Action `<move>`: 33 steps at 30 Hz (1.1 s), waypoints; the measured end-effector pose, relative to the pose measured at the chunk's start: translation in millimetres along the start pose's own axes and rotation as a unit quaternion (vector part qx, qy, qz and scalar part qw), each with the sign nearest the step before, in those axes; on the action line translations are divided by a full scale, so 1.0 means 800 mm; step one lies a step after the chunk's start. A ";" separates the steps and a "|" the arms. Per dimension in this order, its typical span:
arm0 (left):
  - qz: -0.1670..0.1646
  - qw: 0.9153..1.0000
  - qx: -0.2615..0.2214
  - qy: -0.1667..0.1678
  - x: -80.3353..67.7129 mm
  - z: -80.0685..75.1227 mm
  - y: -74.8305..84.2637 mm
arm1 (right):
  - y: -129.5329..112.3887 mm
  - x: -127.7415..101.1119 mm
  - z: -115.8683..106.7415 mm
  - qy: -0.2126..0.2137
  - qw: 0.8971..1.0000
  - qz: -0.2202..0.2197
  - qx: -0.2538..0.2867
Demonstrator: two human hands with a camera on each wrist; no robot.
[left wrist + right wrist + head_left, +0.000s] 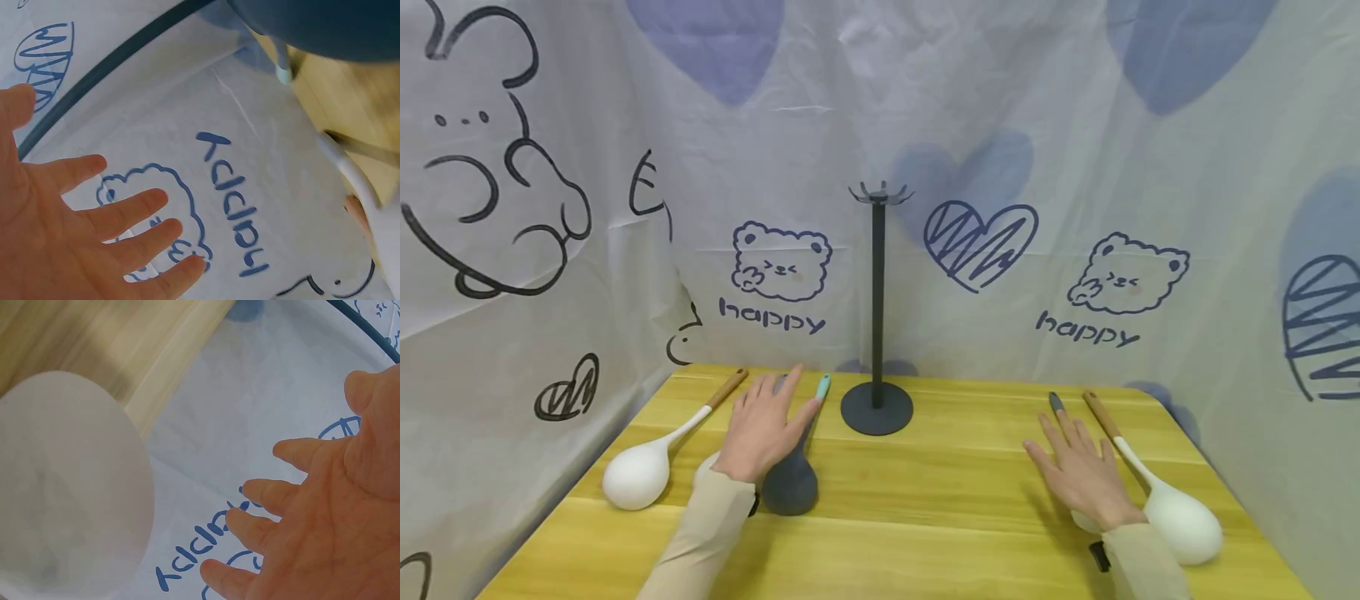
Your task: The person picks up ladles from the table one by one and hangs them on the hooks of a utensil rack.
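Observation:
My left hand (766,423) is flat with fingers spread over a dark grey spoon (790,485) with a teal handle tip (823,386). I cannot tell whether it touches the spoon. The left wrist view shows the open palm (62,231) holding nothing, with the dark spoon bowl (325,22) above it. My right hand (1077,467) is flat with fingers spread over a dark-handled utensil (1056,402). Just to its right lies a white spoon (1182,518) with a wooden handle. The right wrist view shows the bare palm (337,512) and the white spoon bowl (62,481).
A black stand (877,333) with small hooks on top rises from a round base at the back centre of the yellow table (925,517). Another white wooden-handled spoon (638,473) lies at the left. A printed cloth backdrop (1000,125) surrounds the table.

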State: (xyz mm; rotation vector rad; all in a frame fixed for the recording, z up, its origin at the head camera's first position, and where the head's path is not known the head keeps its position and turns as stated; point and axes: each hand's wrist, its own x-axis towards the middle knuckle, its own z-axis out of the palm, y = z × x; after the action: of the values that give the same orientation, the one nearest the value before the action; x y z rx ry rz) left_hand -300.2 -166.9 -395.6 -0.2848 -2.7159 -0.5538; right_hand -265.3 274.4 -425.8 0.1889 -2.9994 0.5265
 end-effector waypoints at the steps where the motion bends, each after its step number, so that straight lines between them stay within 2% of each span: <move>1: 0.003 1.000 -0.001 0.001 0.002 0.000 0.003 | 0.000 0.000 0.000 0.000 1.000 0.001 0.001; 6: 0.024 1.000 0.004 0.009 0.015 -0.001 0.018 | 0.001 0.001 0.000 -0.007 1.000 0.003 0.003; 11: 0.036 0.999 0.007 0.014 0.041 -0.005 0.034 | 0.001 0.000 0.001 -0.010 1.000 0.004 0.003; 21: -0.015 0.999 -0.041 -0.023 0.094 0.000 0.052 | -0.001 -0.001 0.003 -0.008 1.000 0.007 -0.006; 26: -0.025 0.997 -0.068 -0.021 0.117 0.010 0.056 | -0.003 0.000 0.005 -0.004 1.000 0.006 -0.007; 33: -0.023 0.994 -0.104 -0.017 0.137 0.019 0.064 | -0.004 0.002 0.006 -0.002 1.000 0.005 -0.008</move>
State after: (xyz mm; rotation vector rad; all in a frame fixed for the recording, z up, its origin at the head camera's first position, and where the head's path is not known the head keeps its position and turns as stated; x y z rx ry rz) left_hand -391.8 -100.6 -349.5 -0.2861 -2.7062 -0.8546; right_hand -266.4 269.8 -429.3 0.1755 -3.0089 0.5031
